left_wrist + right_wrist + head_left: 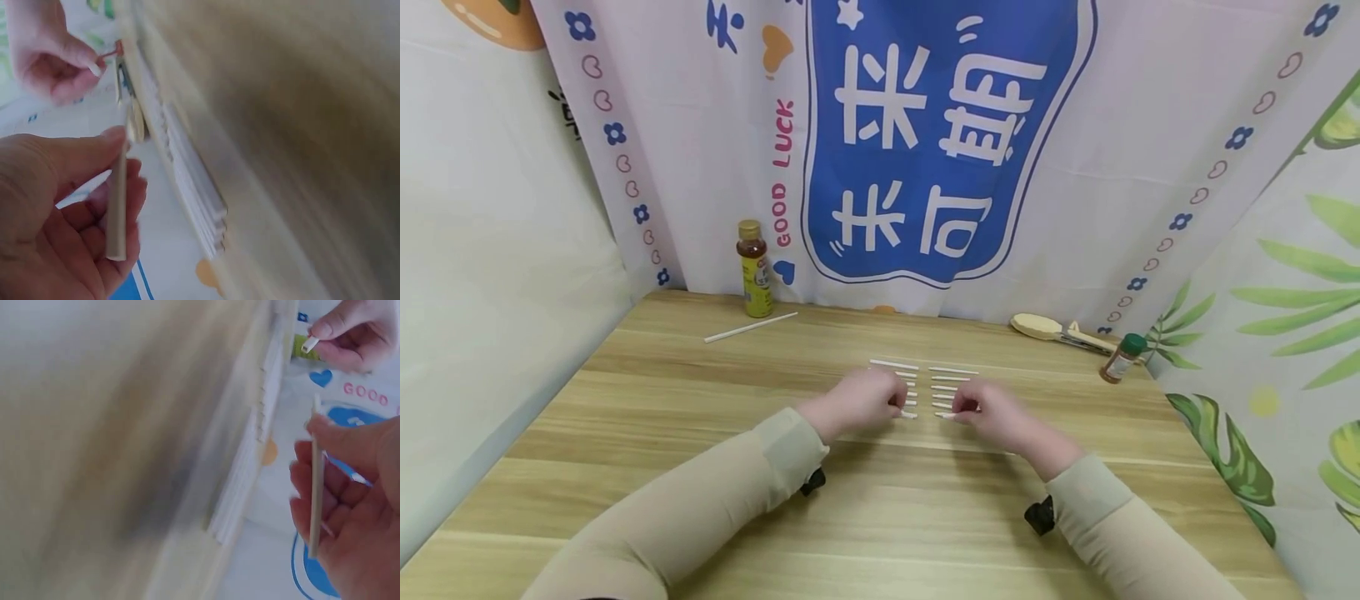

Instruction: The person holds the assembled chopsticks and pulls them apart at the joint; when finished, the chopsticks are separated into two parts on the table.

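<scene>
My left hand pinches a short white stick between thumb and fingers, just above the table. Likewise, my right hand pinches a second short white stick, level with the first and with a gap between their inner ends. Beyond the hands, similar short sticks lie on the table in two side-by-side columns, a left column and a right column, spaced one behind another. The hands partly cover both columns in the head view; the wrist views show them edge-on.
At the back left stands a yellow-labelled bottle, with a longer white stick lying before it. Tongs with beige tips and a small green-capped jar occupy the back right. Printed cloth hangs along the wooden table's far edge.
</scene>
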`<state>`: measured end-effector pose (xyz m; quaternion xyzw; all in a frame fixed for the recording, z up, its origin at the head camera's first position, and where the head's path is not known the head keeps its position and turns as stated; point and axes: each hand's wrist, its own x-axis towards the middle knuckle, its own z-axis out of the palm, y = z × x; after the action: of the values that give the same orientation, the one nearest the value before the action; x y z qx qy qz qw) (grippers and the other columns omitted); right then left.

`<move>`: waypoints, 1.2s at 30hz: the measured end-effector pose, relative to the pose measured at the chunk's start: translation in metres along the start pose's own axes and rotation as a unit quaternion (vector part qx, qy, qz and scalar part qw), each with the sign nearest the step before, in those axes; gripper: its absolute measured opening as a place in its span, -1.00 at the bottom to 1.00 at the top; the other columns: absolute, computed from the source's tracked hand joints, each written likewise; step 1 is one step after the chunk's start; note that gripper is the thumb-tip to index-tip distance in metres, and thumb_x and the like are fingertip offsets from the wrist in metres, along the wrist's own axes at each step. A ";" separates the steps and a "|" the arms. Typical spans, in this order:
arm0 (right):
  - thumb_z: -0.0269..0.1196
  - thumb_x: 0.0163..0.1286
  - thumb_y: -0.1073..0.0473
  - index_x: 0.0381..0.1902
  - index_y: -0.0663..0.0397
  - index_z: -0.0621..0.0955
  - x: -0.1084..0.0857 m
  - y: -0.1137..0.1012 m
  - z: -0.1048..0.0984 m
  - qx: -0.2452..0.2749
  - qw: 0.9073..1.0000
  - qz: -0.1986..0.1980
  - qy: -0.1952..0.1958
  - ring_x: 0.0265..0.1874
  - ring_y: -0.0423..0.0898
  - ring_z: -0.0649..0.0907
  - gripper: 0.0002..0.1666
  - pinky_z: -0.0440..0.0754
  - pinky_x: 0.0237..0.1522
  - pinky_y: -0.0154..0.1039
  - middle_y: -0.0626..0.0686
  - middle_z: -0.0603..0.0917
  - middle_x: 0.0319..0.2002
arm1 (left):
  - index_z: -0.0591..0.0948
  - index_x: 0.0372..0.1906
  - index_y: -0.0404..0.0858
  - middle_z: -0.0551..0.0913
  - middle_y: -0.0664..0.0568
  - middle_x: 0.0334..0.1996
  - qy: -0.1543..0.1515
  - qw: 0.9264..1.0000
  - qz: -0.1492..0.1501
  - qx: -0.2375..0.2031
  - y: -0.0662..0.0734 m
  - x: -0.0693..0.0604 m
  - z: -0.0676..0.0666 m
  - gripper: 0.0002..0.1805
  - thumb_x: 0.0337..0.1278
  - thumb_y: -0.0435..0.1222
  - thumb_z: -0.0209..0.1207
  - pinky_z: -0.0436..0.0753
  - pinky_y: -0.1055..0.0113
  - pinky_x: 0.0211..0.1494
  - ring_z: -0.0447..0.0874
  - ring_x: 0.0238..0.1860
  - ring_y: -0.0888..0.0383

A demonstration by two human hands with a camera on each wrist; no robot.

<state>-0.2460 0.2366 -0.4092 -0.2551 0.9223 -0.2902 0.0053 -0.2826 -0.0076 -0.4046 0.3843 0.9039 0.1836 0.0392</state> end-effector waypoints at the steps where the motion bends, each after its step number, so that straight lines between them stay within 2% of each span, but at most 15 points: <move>1: 0.34 0.22 0.44 -0.44 0.12 0.60 0.001 0.001 0.003 -0.014 1.000 -0.004 -0.003 -0.41 -0.18 0.55 -0.84 0.56 -0.32 -0.23 -0.10 0.57 -0.44 | 0.53 -0.59 -0.06 0.50 0.22 -0.60 -0.001 1.000 0.007 0.015 0.002 0.001 0.002 -0.74 0.13 -0.38 0.25 0.48 0.29 -0.38 0.46 -0.49 0.21; 5: 0.39 0.21 0.37 -0.48 0.08 0.61 0.004 0.001 0.014 -0.059 0.998 -0.004 -0.014 -0.46 -0.21 0.51 -0.83 0.52 -0.35 -0.24 -0.12 0.55 -0.48 | 0.48 -0.66 -0.06 0.45 0.23 -0.66 0.004 0.998 0.028 0.061 0.008 0.003 0.010 -0.73 -0.03 -0.41 0.25 0.45 0.30 -0.43 0.44 -0.55 0.22; 8: 0.41 0.19 0.34 -0.50 0.04 0.59 0.005 0.001 0.019 -0.073 0.997 0.009 -0.019 -0.48 -0.21 0.49 -0.80 0.49 -0.37 -0.25 -0.14 0.53 -0.50 | 0.48 -0.65 -0.06 0.44 0.23 -0.67 0.006 0.996 0.031 0.082 0.011 0.005 0.013 -0.72 -0.01 -0.39 0.29 0.45 0.30 -0.42 0.43 -0.56 0.23; 13: 0.40 0.13 0.41 -0.51 0.05 0.58 0.007 0.002 0.021 -0.083 0.996 0.006 -0.019 -0.49 -0.20 0.48 -0.78 0.48 -0.39 -0.24 -0.14 0.52 -0.53 | 0.49 -0.64 -0.07 0.44 0.22 -0.67 -0.002 0.995 0.023 0.093 0.014 0.007 0.015 -0.72 0.00 -0.39 0.31 0.47 0.29 -0.40 0.44 -0.56 0.22; 19: 0.39 0.15 0.41 -0.51 0.04 0.58 0.008 0.005 0.023 -0.093 0.995 0.001 -0.023 -0.49 -0.20 0.47 -0.78 0.47 -0.38 -0.24 -0.16 0.51 -0.54 | 0.48 -0.66 -0.05 0.44 0.24 -0.67 -0.004 0.995 0.026 0.095 0.012 0.009 0.019 -0.70 -0.05 -0.42 0.29 0.47 0.27 -0.37 0.45 -0.54 0.22; 26: 0.35 0.17 0.43 -0.52 0.02 0.57 0.008 0.006 0.021 -0.098 0.995 0.016 -0.033 -0.49 -0.19 0.47 -0.76 0.48 -0.37 -0.22 -0.15 0.51 -0.53 | 0.47 -0.66 -0.05 0.44 0.24 -0.67 0.000 0.996 0.024 0.081 0.009 0.009 0.019 -0.70 -0.04 -0.41 0.30 0.46 0.29 -0.38 0.44 -0.54 0.23; 30: 0.34 0.17 0.44 -0.51 0.01 0.56 0.008 0.005 0.020 -0.100 0.994 0.026 -0.042 -0.48 -0.18 0.48 -0.75 0.48 -0.37 -0.21 -0.14 0.51 -0.53 | 0.49 -0.65 -0.07 0.45 0.21 -0.66 -0.002 0.999 0.008 0.046 0.004 0.006 0.013 -0.73 -0.06 -0.40 0.31 0.45 0.29 -0.40 0.43 -0.55 0.21; 33: 0.33 0.15 0.47 -0.53 0.02 0.55 0.008 0.005 0.019 -0.099 0.994 0.031 -0.044 -0.47 -0.17 0.47 -0.73 0.47 -0.36 -0.19 -0.13 0.50 -0.52 | 0.50 -0.62 -0.09 0.48 0.18 -0.63 0.007 1.000 -0.015 0.014 -0.006 0.005 0.003 -0.77 -0.07 -0.41 0.30 0.47 0.29 -0.41 0.44 -0.53 0.19; 36: 0.33 0.15 0.48 -0.54 0.00 0.53 0.007 0.007 0.019 -0.102 0.994 0.029 -0.042 -0.47 -0.16 0.47 -0.71 0.46 -0.37 -0.20 -0.13 0.48 -0.52 | 0.54 -0.54 -0.15 0.53 0.11 -0.55 0.012 0.998 -0.059 -0.028 -0.027 0.002 -0.013 -0.84 0.02 -0.41 0.26 0.51 0.27 -0.36 0.49 -0.47 0.14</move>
<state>-0.2523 0.2282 -0.4279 -0.2395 0.9530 -0.1836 0.0266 -0.3051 -0.0273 -0.4017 0.3268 0.9200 0.2108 0.0497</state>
